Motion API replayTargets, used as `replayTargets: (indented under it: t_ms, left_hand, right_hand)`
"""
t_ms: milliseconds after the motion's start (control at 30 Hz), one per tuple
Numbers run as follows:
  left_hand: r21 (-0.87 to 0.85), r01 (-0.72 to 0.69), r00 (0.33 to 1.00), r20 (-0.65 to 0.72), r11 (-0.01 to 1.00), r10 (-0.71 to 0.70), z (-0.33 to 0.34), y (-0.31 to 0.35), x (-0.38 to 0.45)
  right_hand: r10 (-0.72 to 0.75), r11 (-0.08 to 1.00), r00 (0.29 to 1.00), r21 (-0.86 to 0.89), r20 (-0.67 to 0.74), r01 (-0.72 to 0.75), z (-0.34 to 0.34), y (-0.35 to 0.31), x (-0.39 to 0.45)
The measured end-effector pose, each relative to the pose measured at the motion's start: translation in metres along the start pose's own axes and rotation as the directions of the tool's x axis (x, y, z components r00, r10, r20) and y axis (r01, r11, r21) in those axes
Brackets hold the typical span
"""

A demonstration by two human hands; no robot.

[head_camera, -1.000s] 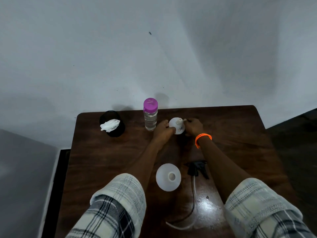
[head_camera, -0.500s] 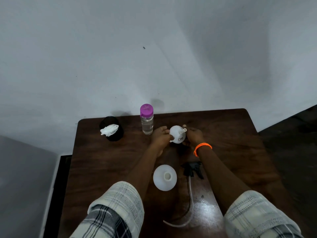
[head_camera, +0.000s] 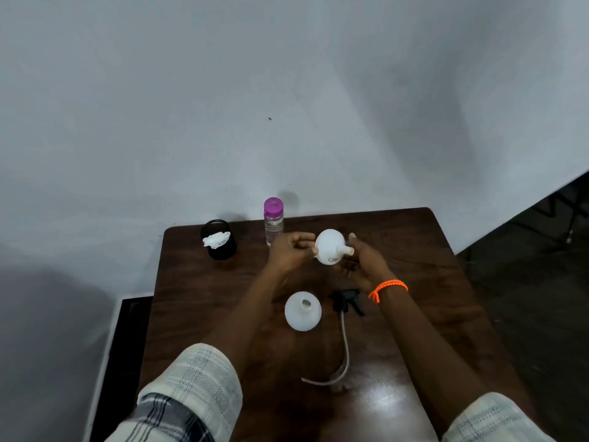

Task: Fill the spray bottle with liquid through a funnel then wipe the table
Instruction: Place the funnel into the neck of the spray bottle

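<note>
I hold a white funnel [head_camera: 331, 247] between both hands above the far part of the dark wooden table [head_camera: 414, 250], its spout tilted toward the right. My left hand [head_camera: 291, 252] pinches its rim. My right hand [head_camera: 363, 263] touches the spout side with fingers curled around it. Closer to me, the white spray bottle [head_camera: 302, 311] stands uncapped with its neck open. Its black trigger head [head_camera: 345, 300] lies beside it on the right, the long dip tube [head_camera: 344, 349] trailing toward me. A clear bottle with a purple cap [head_camera: 273, 223] stands at the far edge.
A black cup holding a crumpled white cloth or tissue [head_camera: 218, 240] sits at the far left corner. The table stands against a white wall. The floor drops away on both sides of the table.
Both hands have lifted the funnel off the table and tipped it so that its spout points right. The view has shifted slightly; the other objects have not moved.
</note>
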State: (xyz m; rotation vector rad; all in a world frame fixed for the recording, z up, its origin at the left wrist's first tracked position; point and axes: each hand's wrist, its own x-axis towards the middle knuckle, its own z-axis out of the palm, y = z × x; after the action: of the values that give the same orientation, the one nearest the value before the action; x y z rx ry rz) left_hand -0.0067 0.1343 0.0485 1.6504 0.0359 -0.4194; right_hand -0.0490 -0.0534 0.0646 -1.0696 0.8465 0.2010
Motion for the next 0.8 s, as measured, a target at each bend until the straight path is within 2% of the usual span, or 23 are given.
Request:
replayTargets:
  t_ms: [200, 300, 433, 600, 800]
  left_hand:
    - [0.111, -0.202, 0.979, 0.035, 0.973, 0.199, -0.005, 0.02, -0.053]
    - [0.098, -0.237, 0.971, 0.048, 0.967, 0.233, -0.008, 0.022, -0.075]
    - [-0.104, -0.153, 0.988, -0.03, 0.983, 0.151, -0.01, 0.022, -0.101]
    - [-0.407, -0.018, 0.999, -0.032, 0.913, 0.006, -0.015, 0.022, -0.121]
    - [-0.502, 0.034, 0.988, -0.115, 0.864, -0.105, -0.027, 0.008, -0.133]
  right_hand:
    - [-0.055, 0.998, 0.996, 0.017, 0.071, 0.054, -0.009, -0.003, -0.038]
    - [-0.084, 0.996, 0.992, 0.024, 0.099, 0.082, -0.011, -0.001, -0.058]
    - [-0.14, 0.99, 0.983, 0.018, 0.122, 0.138, -0.011, 0.005, -0.08]
    - [-0.238, 0.971, 0.967, -0.014, 0.097, 0.24, -0.009, 0.016, -0.095]
    - [-0.246, 0.96, 0.966, -0.116, 0.074, 0.254, -0.001, 0.039, -0.102]
